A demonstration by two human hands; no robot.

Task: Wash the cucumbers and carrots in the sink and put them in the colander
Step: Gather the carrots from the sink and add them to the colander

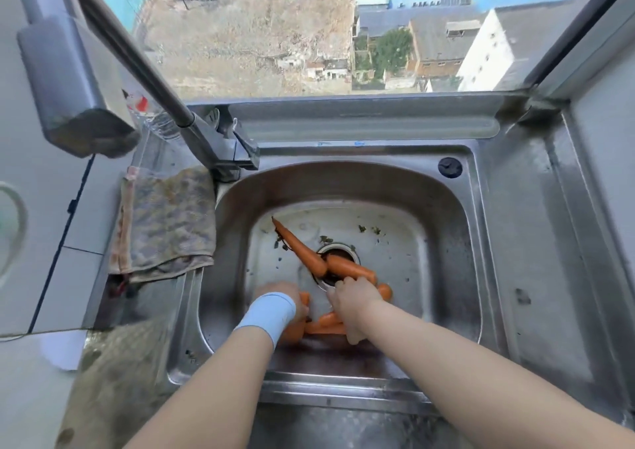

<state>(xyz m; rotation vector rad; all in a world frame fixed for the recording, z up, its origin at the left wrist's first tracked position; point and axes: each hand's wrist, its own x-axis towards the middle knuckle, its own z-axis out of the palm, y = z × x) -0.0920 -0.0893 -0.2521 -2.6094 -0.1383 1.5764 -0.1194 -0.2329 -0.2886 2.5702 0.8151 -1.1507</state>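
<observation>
Several orange carrots lie in the steel sink (443,215). One long carrot (299,247) points to the back left, and another carrot (350,267) lies across the drain (338,251). More carrots (326,325) are bunched under my wrists. My left hand (292,297), with a light blue wristband, is down among the near carrots and looks closed on one; it is blurred. My right hand (352,294) reaches over the drain with its fingers on the carrot there. No cucumber or colander is in view.
The tap (206,136) rises at the sink's back left, its spout (72,81) hanging high at the left. A worn cloth (168,222) drapes over the left rim. Bits of green debris dot the basin floor. A steel drainboard (536,242) lies to the right, a window behind.
</observation>
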